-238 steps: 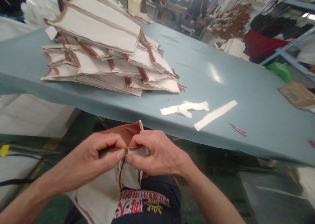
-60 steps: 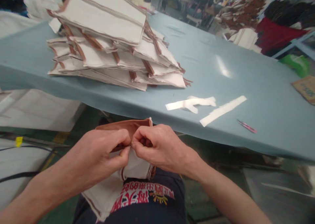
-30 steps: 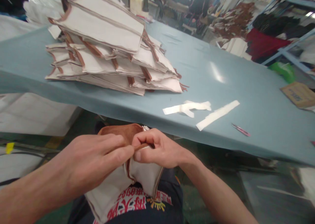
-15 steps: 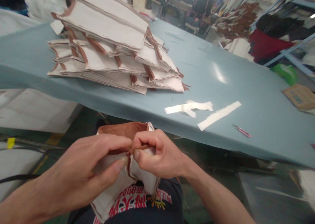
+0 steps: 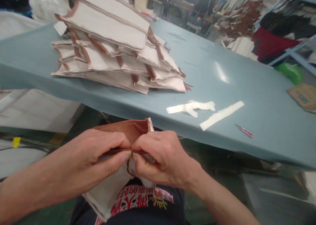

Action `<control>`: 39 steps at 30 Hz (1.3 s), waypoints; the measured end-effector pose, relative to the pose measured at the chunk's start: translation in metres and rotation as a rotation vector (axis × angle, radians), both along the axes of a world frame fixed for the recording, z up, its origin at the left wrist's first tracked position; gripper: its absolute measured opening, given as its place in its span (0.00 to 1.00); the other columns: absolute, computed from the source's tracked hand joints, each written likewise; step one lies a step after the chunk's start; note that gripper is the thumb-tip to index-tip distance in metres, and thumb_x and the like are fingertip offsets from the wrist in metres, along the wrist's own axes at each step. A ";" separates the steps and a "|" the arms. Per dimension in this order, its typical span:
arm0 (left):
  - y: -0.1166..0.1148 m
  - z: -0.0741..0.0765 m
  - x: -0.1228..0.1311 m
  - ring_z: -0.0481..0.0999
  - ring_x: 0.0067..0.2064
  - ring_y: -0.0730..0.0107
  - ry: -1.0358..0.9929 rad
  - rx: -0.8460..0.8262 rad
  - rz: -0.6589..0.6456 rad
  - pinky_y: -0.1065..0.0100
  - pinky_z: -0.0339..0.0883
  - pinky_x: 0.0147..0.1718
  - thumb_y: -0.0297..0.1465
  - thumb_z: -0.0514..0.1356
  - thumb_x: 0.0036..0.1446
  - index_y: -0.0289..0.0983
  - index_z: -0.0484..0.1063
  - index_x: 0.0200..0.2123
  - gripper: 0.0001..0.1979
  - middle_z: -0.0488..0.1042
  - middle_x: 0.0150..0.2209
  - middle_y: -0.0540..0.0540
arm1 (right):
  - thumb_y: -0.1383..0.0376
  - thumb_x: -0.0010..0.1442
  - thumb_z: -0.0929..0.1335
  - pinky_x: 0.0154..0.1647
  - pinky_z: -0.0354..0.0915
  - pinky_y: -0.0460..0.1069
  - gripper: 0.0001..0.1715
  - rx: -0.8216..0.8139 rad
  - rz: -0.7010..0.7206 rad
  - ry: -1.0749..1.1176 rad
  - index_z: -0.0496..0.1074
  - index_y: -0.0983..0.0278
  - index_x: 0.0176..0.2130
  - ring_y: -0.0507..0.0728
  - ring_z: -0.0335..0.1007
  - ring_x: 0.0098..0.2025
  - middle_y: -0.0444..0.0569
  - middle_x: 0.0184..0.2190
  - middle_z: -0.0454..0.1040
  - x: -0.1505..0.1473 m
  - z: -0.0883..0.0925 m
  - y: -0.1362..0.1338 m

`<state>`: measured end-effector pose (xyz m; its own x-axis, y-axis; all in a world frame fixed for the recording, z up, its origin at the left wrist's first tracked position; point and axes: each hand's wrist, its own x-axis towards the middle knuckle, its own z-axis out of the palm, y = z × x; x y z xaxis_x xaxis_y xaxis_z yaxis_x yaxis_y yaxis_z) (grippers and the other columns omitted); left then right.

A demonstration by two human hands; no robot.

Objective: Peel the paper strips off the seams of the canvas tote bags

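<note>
Fabric, cream with a brown lining, fills the head view: this fabric piece (image 5: pixel 123 131) is held over the person's lap, below and in front of the near edge of the worktop (image 5: pixel 222 86). Both hands meet on it at the middle. The left hand (image 5: pixel 91 155) comes in from the left and the right hand (image 5: pixel 163 159) from the right, thumb tips almost touching, so neither is nearer than the other. The fingers (image 5: pixel 116 142) of each hand are closed in a pinch on the brown edge, which runs left to right between them, while the cream body of the piece hangs down from the grip toward the lap. The open brown mouth rises just behind the knuckles. On the worktop, well apart from the hands, lies a stack of similar cream-and-brown pieces (image 5: pixel 111 50) to the left. Two white strips (image 5: pixel 190 108) and a small pink tool (image 5: pixel 244 131) lie to the right.
</note>
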<state>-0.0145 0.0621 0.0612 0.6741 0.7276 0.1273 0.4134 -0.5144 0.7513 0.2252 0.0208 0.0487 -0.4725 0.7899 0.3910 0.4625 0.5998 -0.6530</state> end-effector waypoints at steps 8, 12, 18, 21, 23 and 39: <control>-0.003 -0.002 0.011 0.67 0.22 0.76 0.036 0.211 -0.087 0.66 0.52 0.24 0.25 0.56 0.65 0.42 0.64 0.26 0.14 0.70 0.21 0.58 | 0.68 0.71 0.66 0.32 0.58 0.50 0.12 0.015 -0.020 -0.076 0.71 0.60 0.33 0.53 0.70 0.28 0.44 0.27 0.80 0.006 0.004 -0.007; -0.002 -0.008 0.016 0.63 0.24 0.75 -0.111 -0.029 -0.042 0.71 0.54 0.23 0.26 0.58 0.64 0.42 0.64 0.27 0.13 0.65 0.24 0.59 | 0.61 0.68 0.71 0.33 0.58 0.48 0.12 -0.382 0.088 0.177 0.70 0.59 0.32 0.52 0.65 0.29 0.39 0.26 0.72 0.010 0.000 0.008; -0.011 -0.023 0.026 0.60 0.25 0.74 -0.378 -0.557 0.088 0.73 0.57 0.22 0.38 0.66 0.67 0.41 0.66 0.26 0.18 0.63 0.24 0.57 | 0.40 0.65 0.80 0.26 0.50 0.47 0.40 -0.885 0.232 0.651 0.59 0.58 0.23 0.49 0.48 0.25 0.35 0.21 0.55 -0.006 -0.025 0.020; -0.025 -0.038 0.032 0.64 0.25 0.74 -0.545 -0.741 0.104 0.73 0.59 0.22 0.45 0.71 0.69 0.41 0.66 0.25 0.25 0.67 0.24 0.54 | 0.32 0.60 0.81 0.24 0.49 0.48 0.44 -0.972 0.164 0.757 0.60 0.58 0.22 0.49 0.48 0.24 0.35 0.19 0.56 -0.015 -0.045 0.007; -0.032 -0.045 0.036 0.64 0.25 0.72 -0.648 -0.834 0.111 0.72 0.59 0.22 0.52 0.72 0.67 0.41 0.64 0.25 0.30 0.68 0.24 0.53 | 0.30 0.57 0.81 0.23 0.46 0.48 0.46 -0.982 0.113 0.803 0.59 0.58 0.22 0.48 0.46 0.22 0.35 0.18 0.55 -0.019 -0.053 -0.001; -0.003 -0.032 0.012 0.57 0.23 0.75 -0.490 -0.832 0.065 0.72 0.52 0.18 0.51 0.72 0.64 0.41 0.67 0.27 0.25 0.65 0.23 0.56 | 0.40 0.59 0.84 0.25 0.45 0.49 0.42 -0.989 0.246 0.556 0.59 0.58 0.23 0.49 0.48 0.26 0.36 0.22 0.56 -0.003 -0.023 0.033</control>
<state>-0.0026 0.0588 0.0292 0.6388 0.7459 -0.1888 -0.0336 0.2723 0.9616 0.2225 0.0535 0.0261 -0.6123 0.7775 -0.1434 -0.0939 -0.2517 -0.9632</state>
